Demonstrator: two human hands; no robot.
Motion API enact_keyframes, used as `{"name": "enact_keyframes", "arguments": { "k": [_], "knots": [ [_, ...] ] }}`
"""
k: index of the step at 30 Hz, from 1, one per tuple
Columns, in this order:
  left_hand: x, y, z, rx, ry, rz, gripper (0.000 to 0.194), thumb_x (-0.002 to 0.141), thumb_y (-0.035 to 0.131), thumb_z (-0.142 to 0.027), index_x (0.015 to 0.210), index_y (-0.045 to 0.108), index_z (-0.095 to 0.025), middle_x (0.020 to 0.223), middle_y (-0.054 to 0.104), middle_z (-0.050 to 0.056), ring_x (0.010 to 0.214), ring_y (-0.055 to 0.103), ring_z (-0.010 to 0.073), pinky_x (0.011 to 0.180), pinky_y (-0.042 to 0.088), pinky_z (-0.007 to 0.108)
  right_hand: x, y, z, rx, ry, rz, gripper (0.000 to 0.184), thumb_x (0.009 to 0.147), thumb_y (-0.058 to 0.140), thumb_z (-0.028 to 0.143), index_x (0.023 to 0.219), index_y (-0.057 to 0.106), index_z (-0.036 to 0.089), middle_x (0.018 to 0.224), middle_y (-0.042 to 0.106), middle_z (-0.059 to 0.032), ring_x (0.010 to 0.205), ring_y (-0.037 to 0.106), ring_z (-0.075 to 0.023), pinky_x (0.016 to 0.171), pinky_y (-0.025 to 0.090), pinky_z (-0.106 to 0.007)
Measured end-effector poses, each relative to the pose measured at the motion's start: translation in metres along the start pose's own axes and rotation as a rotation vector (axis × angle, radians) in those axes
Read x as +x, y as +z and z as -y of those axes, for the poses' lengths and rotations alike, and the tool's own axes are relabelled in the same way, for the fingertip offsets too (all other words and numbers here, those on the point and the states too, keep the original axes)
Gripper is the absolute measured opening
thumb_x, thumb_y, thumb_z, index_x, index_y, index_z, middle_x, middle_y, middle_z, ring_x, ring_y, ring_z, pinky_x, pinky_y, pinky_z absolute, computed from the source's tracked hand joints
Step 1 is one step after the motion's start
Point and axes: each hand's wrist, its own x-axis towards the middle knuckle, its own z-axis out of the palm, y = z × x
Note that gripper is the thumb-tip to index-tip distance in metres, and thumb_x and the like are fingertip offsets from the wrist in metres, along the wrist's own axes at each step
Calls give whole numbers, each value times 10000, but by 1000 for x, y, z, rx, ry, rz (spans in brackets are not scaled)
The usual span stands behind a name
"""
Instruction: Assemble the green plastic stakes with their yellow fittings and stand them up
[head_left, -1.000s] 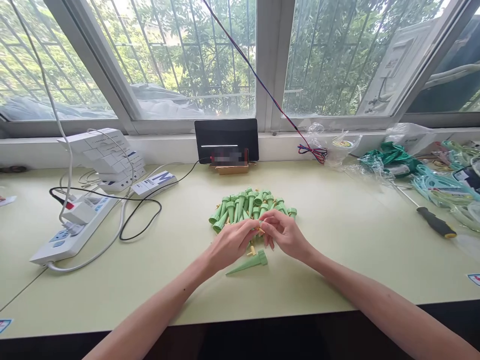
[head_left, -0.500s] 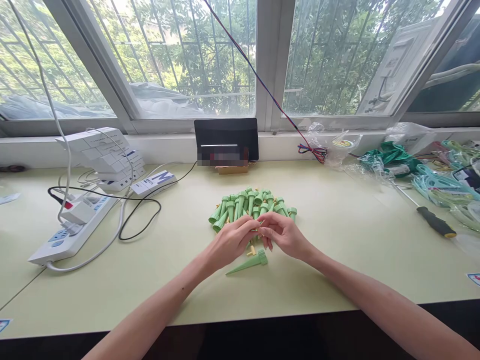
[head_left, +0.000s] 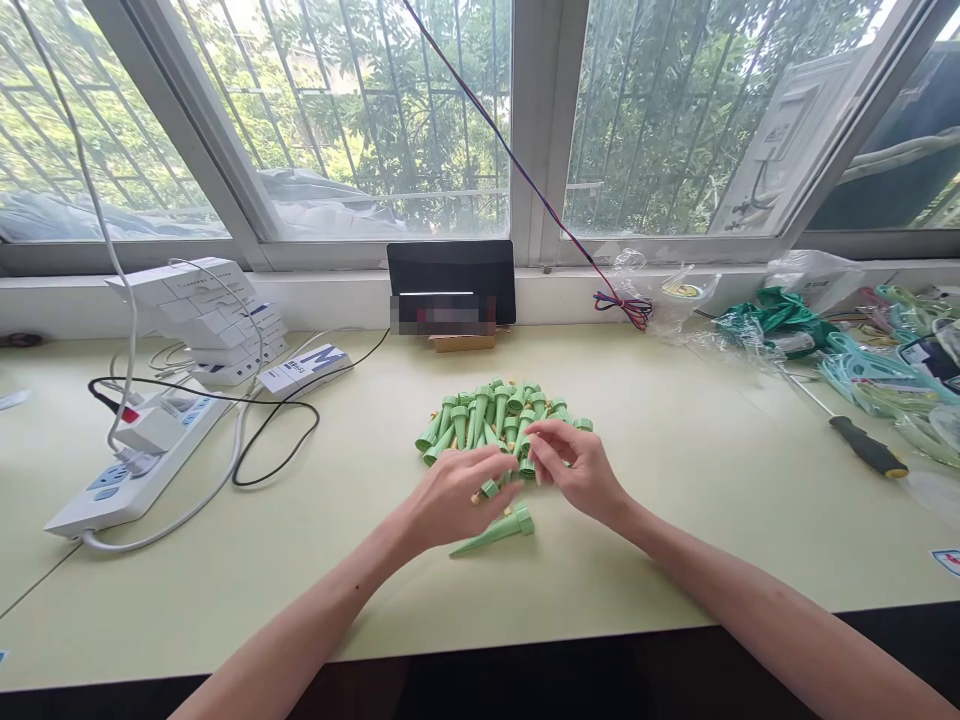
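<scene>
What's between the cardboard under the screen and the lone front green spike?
Head view: tabletop, pile of green spikes, small green piece, left hand.

Left hand [head_left: 466,492] hovers loosely spread, right hand [head_left: 576,468] curled beside it, perhaps pinching.

Your pale green worktop [head_left: 675,420] bears a heap of green spikes [head_left: 480,412] centrally — one single spike [head_left: 487,537] lies apart, nearer your edge. To your left: a power strip [head_left: 157,472], flat white box [head_left: 304,372] and stacked white boxes [head_left: 217,325]. To your right — a black-handled screwdriver [head_left: 866,445].
</scene>
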Motion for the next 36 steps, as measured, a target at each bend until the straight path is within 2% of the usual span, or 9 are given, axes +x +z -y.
{"name": "enact_keyframes", "arguments": {
  "k": [2,4,8,11,17,27,32,36],
  "knots": [
    [-1,1,-6,43,104,122,180,931,511,-326,853,601,-191,616,548,-16,514,459,105,494,300,258,1,-2,0,-39,-16,-64,184,956,522,356,994,606,197,691,591,-2,522,564,-127,512,490,-271],
    [-1,4,-12,76,153,214,235,910,527,-383,807,615,-191,599,539,-13,506,457,109,481,264,278,1,-3,1,-57,-21,-105,172,957,515,353,987,592,202,695,585,-1,516,560,-128,502,484,-271],
    [-3,10,-18,110,112,300,309,863,566,-493,811,635,-196,591,550,-16,494,455,117,476,227,292,2,-3,2,-67,-15,-113,154,956,518,350,947,570,206,662,558,15,499,549,-122,499,474,-264],
    [-4,12,-18,128,75,337,311,846,579,-505,820,636,-200,605,567,-16,482,448,118,475,201,294,1,-2,3,-88,-13,-107,161,954,522,360,920,562,207,638,545,24,488,542,-120,504,468,-264],
    [-6,17,-16,146,85,315,193,897,529,-351,827,630,-202,618,565,-10,483,456,118,471,176,295,1,-2,4,-96,-2,-106,202,947,526,406,895,550,212,639,550,21,479,533,-125,486,458,-267],
    [-5,17,-17,126,99,277,197,899,515,-327,815,627,-189,615,551,-10,482,441,112,459,198,291,1,-2,3,-106,-15,-97,200,941,538,402,876,537,213,651,557,18,486,533,-117,485,464,-257],
    [-3,14,-16,69,59,228,181,892,509,-308,833,635,-192,611,548,-15,482,442,103,464,245,279,1,-3,2,-128,-22,-96,200,934,550,397,870,539,208,664,570,11,516,545,-120,512,478,-258],
    [-2,13,-13,-21,3,185,175,896,523,-307,929,652,-194,647,577,-9,503,457,103,490,309,260,1,-3,3,-132,-23,-95,191,931,555,385,861,536,208,667,571,8,526,550,-123,530,487,-265]
  ]
}}
